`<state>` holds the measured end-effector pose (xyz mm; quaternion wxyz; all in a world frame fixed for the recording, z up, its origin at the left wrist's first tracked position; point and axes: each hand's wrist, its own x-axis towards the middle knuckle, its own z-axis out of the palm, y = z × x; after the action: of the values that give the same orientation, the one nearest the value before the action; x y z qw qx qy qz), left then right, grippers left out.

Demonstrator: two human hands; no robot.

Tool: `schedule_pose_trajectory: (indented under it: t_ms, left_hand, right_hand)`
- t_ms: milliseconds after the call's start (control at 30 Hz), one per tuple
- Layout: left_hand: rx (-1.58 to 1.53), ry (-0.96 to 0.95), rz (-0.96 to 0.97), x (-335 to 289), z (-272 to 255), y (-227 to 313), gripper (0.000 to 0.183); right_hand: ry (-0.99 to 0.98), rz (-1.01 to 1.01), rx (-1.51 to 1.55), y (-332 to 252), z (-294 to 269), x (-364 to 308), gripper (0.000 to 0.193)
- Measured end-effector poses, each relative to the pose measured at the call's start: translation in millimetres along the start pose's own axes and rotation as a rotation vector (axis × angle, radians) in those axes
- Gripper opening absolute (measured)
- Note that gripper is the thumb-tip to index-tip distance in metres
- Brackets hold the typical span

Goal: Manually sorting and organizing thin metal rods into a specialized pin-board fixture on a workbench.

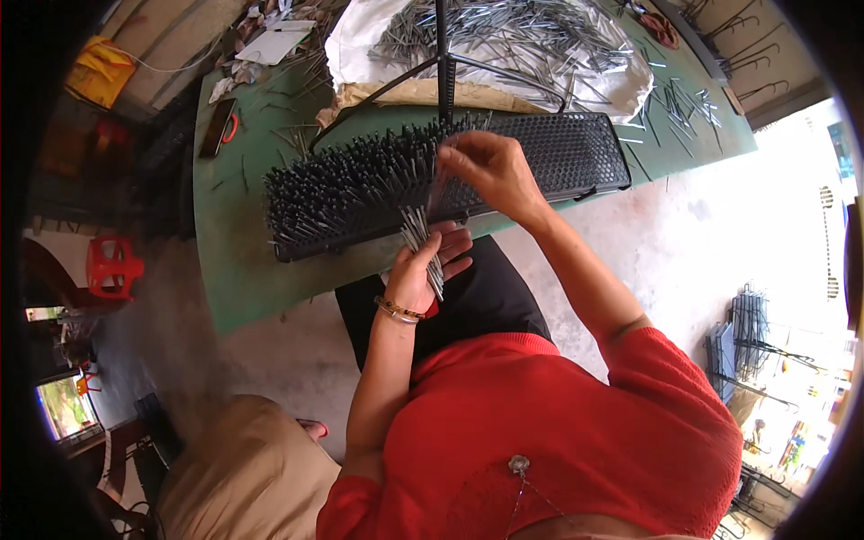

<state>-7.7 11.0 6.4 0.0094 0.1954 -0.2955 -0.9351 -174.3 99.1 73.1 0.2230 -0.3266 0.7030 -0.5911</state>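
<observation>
A bundle of thin grey metal rods (416, 227) lies across the palm of my left hand (416, 274). The thumb clamps the bundle while the other fingers stretch out beneath it. Above the front edge of a long black perforated rack (567, 153), my right hand (493, 173) pinches what looks like a single rod (437, 191), smeared by motion. Many dark rods (346, 180) stand upright or slightly tilted in the holes of the rack's left and middle parts. Bare holes show on its right part, beside my right hand.
The rack rests on a green table (236, 261). Behind it, a white sack (351, 40) holds a heap of loose rods (531, 36), and a black metal stand (443, 67) rises in front. More rods (679, 103) lie at right. A phone (216, 128) and orange-handled scissors (231, 129) are at left.
</observation>
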Motion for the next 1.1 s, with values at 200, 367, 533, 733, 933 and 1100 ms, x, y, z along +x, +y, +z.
schedule_pose_trajectory:
  t_ms: [200,367,533,733,933,1100]
  left_hand:
    - [0.027,0.067,-0.006,2.0,-1.6,-2.4,0.024]
    - [-0.014,0.080,0.041,1.3,-10.4,-5.7,0.022]
    - [-0.004,0.060,0.043,0.7,-7.6,-3.6,0.022]
    - [-0.004,0.064,0.033,1.2,-7.3,-1.8,0.023]
    - [-0.049,0.084,0.032,0.7,-9.7,-1.7,0.024]
    - [-0.025,0.061,0.050,1.4,-8.6,-0.2,0.023]
  right_hand:
    - [0.164,-0.182,-0.042,8.7,27.6,19.7,0.020]
    - [0.186,-0.236,-0.185,4.0,35.7,18.3,0.021]
    - [0.260,-0.365,-0.393,-0.7,35.8,13.6,0.018]
    - [0.271,-0.425,-0.362,1.5,37.5,12.6,0.017]
    - [0.121,-0.542,-0.404,10.8,41.6,17.4,0.017]
    - [0.101,-0.618,-0.512,11.4,40.0,21.1,0.017]
